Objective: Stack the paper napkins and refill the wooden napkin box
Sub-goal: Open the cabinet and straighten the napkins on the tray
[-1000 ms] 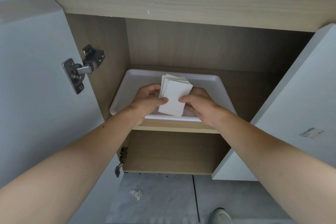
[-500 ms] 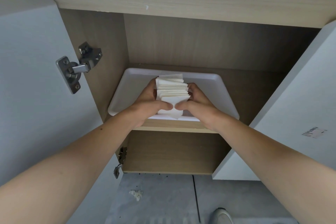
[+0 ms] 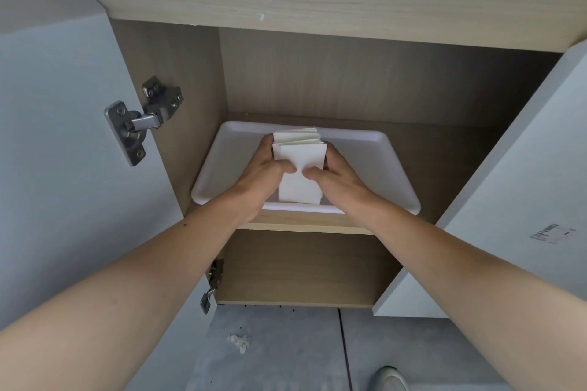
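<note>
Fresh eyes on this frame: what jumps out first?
The stack of white paper napkins at centre, gripped between the left hand and the right hand, with both thumbs on its front. The hands hold it over a white tray on the upper shelf of an open wooden cabinet. Next come the metal hinge on the left door and a crumpled paper scrap on the grey floor.

Napkin stack [image 3: 300,168] sat above tray [image 3: 228,168], between left hand [image 3: 265,173] and right hand [image 3: 338,179]; tray lay on shelf [image 3: 301,225] inside cabinet [image 3: 317,79].
</note>
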